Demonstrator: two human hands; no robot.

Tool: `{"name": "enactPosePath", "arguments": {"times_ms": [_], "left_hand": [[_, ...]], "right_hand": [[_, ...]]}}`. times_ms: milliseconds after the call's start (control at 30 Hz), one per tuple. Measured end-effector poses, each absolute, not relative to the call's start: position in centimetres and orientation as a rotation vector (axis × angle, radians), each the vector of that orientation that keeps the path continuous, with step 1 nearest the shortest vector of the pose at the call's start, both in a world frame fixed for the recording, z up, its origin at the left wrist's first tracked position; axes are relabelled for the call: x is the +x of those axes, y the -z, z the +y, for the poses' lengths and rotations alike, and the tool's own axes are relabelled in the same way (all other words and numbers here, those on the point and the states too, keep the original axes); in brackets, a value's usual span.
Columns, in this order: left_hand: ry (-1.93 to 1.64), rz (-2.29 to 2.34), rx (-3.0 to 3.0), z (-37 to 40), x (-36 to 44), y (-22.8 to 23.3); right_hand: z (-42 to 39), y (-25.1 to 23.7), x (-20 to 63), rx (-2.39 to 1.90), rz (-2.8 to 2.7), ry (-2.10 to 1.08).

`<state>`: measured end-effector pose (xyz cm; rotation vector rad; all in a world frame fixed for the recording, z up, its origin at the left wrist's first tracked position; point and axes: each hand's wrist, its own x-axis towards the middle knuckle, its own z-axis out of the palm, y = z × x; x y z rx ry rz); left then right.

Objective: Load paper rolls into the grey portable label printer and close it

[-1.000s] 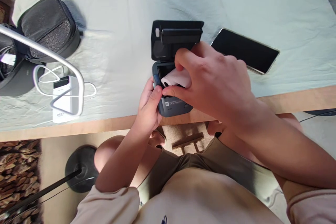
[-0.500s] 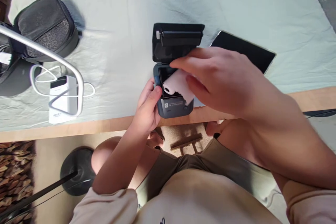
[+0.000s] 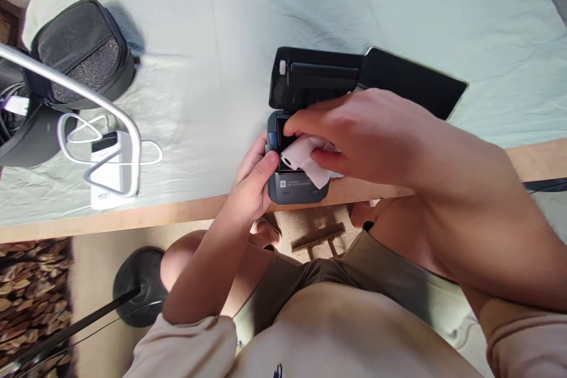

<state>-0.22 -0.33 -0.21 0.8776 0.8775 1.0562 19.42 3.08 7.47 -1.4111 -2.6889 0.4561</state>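
A small dark label printer (image 3: pixel 295 192) stands near the table's front edge with its black lid (image 3: pixel 319 74) swung up and back. My left hand (image 3: pixel 256 180) grips the printer's left side, the thumb resting by the rim of the opening. In the paper bay lies a white paper roll (image 3: pixel 299 152), tilted, its hollow core facing left and a loose flap hanging over the front. My right hand (image 3: pixel 354 133) holds the roll from the right between thumb and fingers, with the index finger reaching into the bay. The roll's right end is hidden behind that hand.
Behind my right hand lies a black tablet (image 3: pixel 411 80). To the left are an open black case (image 3: pixel 82 53), a white box-shaped device (image 3: pixel 110 174) with a white cable, and a bent white metal tube (image 3: pixel 80 80). A round black stand base (image 3: pixel 142 283) sits on the floor.
The printer lid looks tipped further back and now overlaps the tablet's corner. My right index finger has moved down into the bay. The whole view has shifted slightly.
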Motion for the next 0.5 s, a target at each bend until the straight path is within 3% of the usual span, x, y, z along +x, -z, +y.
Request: {"name": "enactPosePath", "arguments": {"times_ms": [367, 500], "left_hand": [[-1.046, 0.859, 0.863, -0.4, -0.29, 0.07], [-1.078, 0.845, 0.785, -0.33, -0.32, 0.16]], "right_hand": [[2.51, -7.73, 19.53, -1.361, -2.599, -0.357], [2.61, -7.4, 19.66, -1.157, -2.394, -0.714]]}}
